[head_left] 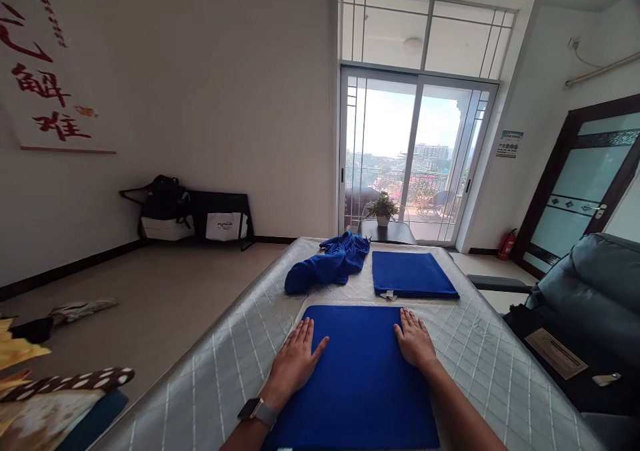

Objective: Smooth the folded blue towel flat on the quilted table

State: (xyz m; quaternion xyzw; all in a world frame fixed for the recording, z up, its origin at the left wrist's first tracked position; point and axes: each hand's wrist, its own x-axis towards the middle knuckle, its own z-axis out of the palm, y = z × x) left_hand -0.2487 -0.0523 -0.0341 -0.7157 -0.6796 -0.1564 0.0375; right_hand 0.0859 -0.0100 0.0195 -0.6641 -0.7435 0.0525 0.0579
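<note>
Where cloth [361,374] lies, mattress [483,344], perhaps balcony [423,206] beyond

The head camera looks forward and slightly down over the near mattress [225,364] toward glass doors [416,154].

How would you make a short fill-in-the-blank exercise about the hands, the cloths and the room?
The left hand and right hand touch a flat cloth coloured ____.
The hand wearing a wristwatch is the ____ one.
In this view, the folded cloth lies to the ____ of the crumpled cloth.
The fire extinguisher is coloured ____.
Missing words: blue; left; right; red.
</note>
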